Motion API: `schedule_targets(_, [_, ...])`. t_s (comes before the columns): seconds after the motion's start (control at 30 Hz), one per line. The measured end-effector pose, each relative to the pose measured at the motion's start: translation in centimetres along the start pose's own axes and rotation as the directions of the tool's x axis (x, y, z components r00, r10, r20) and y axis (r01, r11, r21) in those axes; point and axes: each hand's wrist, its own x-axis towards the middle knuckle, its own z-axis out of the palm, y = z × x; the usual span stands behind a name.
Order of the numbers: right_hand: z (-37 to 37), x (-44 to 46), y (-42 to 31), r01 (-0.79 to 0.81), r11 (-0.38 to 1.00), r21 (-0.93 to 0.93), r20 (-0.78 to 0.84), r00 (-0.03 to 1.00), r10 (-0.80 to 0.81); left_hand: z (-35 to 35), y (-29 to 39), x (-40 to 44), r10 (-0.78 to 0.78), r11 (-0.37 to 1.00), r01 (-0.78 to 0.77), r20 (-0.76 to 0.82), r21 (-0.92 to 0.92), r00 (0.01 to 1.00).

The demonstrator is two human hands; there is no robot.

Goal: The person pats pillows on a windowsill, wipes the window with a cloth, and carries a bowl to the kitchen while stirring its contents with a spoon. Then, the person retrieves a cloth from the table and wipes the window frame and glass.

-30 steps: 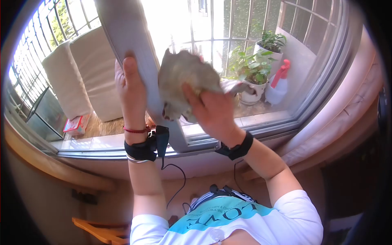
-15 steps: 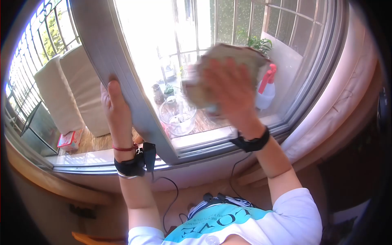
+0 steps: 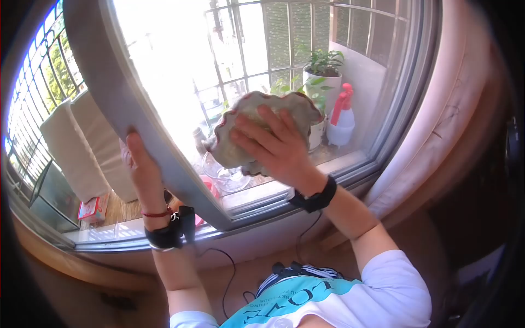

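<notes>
A greenish-grey cloth (image 3: 224, 145) with a wavy, reddish edge lies spread against the window glass. My right hand (image 3: 279, 145) presses flat on it, fingers apart over the cloth. At the left, my left hand (image 3: 143, 167) grips the edge of the grey window frame (image 3: 158, 131), its thumb on the near face and its other fingers mostly hidden. Both wrists wear black straps, and a red cord circles the left one.
Behind the glass are a spray bottle (image 3: 342, 123) with a red top, a potted plant (image 3: 324, 68) and a clear bowl (image 3: 227, 174). Beige cushions (image 3: 76, 147) lean beyond the left opening. A pinkish curtain (image 3: 432, 120) hangs at the right.
My right hand and the cloth first moved right, then back left over the glass. The view has shifted, and the window frame with my left hand on it appears further left and lower.
</notes>
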Motion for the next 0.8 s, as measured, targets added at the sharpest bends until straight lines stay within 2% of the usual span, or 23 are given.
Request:
schedule_targets(0.03, [-0.5,-0.1,1.4,0.082,0.997,-0.007,0.011,0.997,-0.082,0.0,0.0,0.0,0.014,1.000,-0.014,-0.002,-0.022,1.000])
schedule_targets(0.1, [-2.7,-0.6,5.6,0.091,0.990,-0.110,-0.001,0.996,-0.092,-0.1,-0.3,0.2,0.031,0.998,-0.031,-0.005,-0.048,1.000])
schedule_targets(0.17, [-5.8,-2.4,10.5,-0.057,0.973,-0.223,-0.132,0.991,0.028,0.1,-0.9,0.1,0.047,0.999,-0.047,-0.050,0.001,0.998])
schedule_targets(0.2, [-6.6,-4.3,12.7,-0.310,0.946,0.098,-0.224,0.919,0.324,0.1,-1.1,0.2,0.048,0.999,-0.048,-0.053,-0.005,0.997])
schedule_targets(0.23, [-6.9,-6.6,14.6,-0.490,0.764,0.419,-0.208,0.767,0.607,0.1,-1.3,0.1,0.009,1.000,-0.010,-0.077,-0.002,0.997])
schedule_targets(0.3, [-8.0,-7.9,17.3,-0.544,0.640,0.543,-0.284,0.598,0.749,0.1,-1.1,0.2,-0.033,0.999,0.033,-0.101,-0.005,0.994])
schedule_targets(0.37, [-7.8,-7.9,16.3,-0.799,0.588,0.129,-0.375,0.509,0.775,0.0,-0.5,0.1,-0.018,0.997,0.014,-0.046,-0.079,0.999])
schedule_targets(0.4, [-7.0,-7.1,15.6,-0.788,0.613,0.060,-0.429,0.534,0.728,0.0,-0.6,0.2,-0.024,0.997,0.020,-0.043,-0.081,0.999])
schedule_targets(0.43, [-6.4,-5.1,13.3,-0.718,0.686,0.115,-0.457,0.575,0.679,-0.2,-1.1,0.4,-0.049,0.992,0.046,-0.029,-0.119,0.998])
schedule_targets(0.5, [-4.2,-3.6,10.1,-0.640,0.755,0.146,-0.373,0.671,0.641,-0.4,-1.2,0.6,-0.070,0.987,0.064,-0.034,-0.144,0.997])
schedule_targets(0.57, [-3.4,0.1,6.5,-0.417,0.909,0.001,-0.335,0.856,0.394,0.1,-0.5,0.4,0.047,0.998,-0.045,-0.052,0.046,0.998])
schedule_targets(0.63, [-2.1,2.7,4.4,-0.211,0.977,-0.016,-0.174,0.963,0.205,0.2,0.1,0.2,0.059,0.995,-0.054,-0.048,0.088,0.997])
schedule_targets(0.7, [-1.8,7.0,3.2,0.034,0.999,0.028,-0.092,0.995,-0.032,0.2,0.4,0.1,-0.009,0.999,0.010,0.016,-0.030,1.000])
schedule_targets(0.8, [-2.0,15.4,2.1,0.206,0.978,0.031,-0.308,0.933,-0.186,0.0,-0.1,0.4,0.025,0.997,-0.023,0.021,-0.068,0.999])
